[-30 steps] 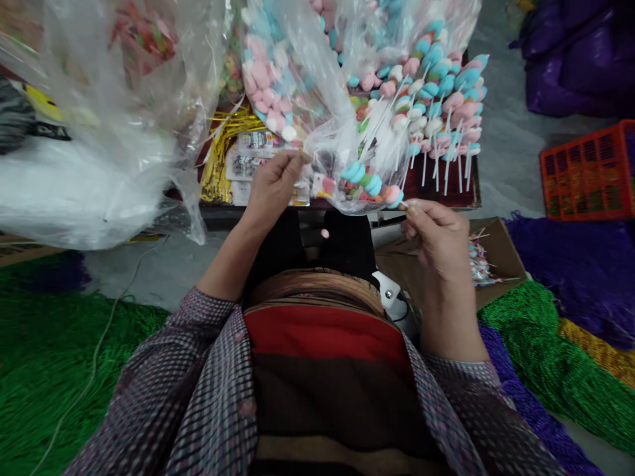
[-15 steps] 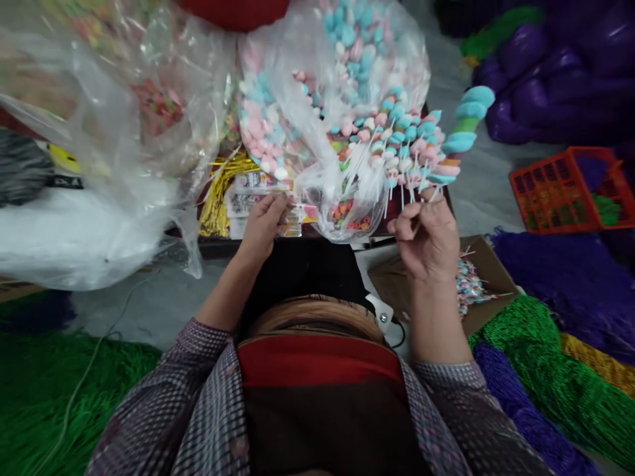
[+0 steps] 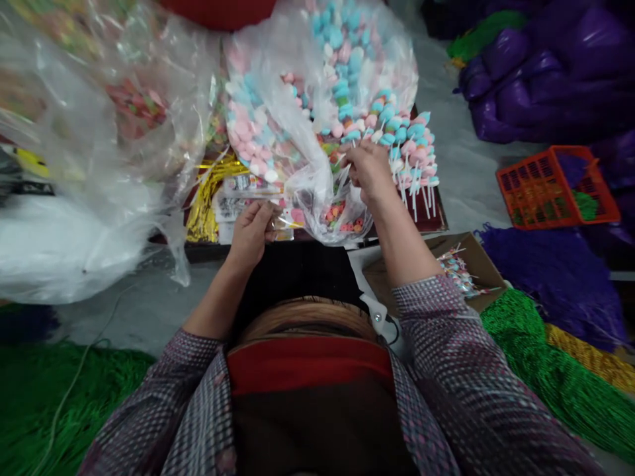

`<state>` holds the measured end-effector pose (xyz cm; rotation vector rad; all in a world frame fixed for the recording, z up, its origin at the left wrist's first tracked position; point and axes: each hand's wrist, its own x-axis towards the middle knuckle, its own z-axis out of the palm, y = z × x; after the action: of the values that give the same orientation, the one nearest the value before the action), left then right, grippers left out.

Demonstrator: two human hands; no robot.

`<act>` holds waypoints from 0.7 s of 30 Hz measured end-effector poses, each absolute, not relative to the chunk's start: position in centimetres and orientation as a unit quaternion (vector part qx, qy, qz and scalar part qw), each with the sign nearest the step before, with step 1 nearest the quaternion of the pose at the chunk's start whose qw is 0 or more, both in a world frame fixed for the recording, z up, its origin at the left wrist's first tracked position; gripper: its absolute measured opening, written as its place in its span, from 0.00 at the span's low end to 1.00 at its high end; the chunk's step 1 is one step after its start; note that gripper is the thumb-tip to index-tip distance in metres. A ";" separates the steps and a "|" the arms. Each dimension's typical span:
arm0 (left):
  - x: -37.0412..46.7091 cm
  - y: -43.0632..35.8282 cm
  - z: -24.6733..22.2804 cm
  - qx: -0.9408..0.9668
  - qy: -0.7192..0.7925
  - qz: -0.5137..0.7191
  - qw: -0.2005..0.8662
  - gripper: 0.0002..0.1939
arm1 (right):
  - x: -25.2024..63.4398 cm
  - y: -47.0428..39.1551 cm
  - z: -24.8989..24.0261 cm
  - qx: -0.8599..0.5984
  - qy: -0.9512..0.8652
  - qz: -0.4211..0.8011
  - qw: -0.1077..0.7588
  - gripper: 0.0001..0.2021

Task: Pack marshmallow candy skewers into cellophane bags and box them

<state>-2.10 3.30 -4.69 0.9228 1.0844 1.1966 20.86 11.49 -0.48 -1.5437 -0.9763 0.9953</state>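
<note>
My right hand (image 3: pixel 368 168) is closed on the stick of a candy skewer (image 3: pixel 342 106), whose blue, green and pink pieces lean up and away over the bag of pink, white and blue candies (image 3: pixel 253 135). Other candy skewers (image 3: pixel 414 149) lie just to the right with their white sticks towards me. Near the table's front edge, my left hand (image 3: pixel 254 231) pinches a clear printed wrapper (image 3: pixel 288 218), beside a stack of similar wrappers (image 3: pixel 238 206). Gold ties (image 3: pixel 204 205) lie left of that stack.
Large plastic bags (image 3: pixel 99 165) cover the left side. On the right are an orange basket (image 3: pixel 555 188), purple bundles (image 3: pixel 526 79) and a cardboard box (image 3: pixel 489 264) of wrapped sticks. Green strands (image 3: pixel 64 396) lie at the lower left.
My right hand has moved left and forward with the candy skewer, from the right of the skewer pile to its left. My left hand still pinches the wrapper. The view has shifted slightly.
</note>
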 end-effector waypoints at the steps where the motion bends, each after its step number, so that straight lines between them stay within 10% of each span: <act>1: -2.1 3.3 -4.7 0.402 0.468 0.521 0.589 0.20 | 20.6 11.5 -0.3 -0.647 -0.411 0.398 0.504 0.11; 21: -2.0 5.4 -1.8 0.484 0.523 0.478 0.513 0.30 | 23.8 2.3 1.0 -0.566 -0.379 0.372 0.631 0.11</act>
<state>-1.98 5.36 -1.83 1.1648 1.2576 1.1489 23.79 2.30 0.97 -1.2952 -0.8679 0.8506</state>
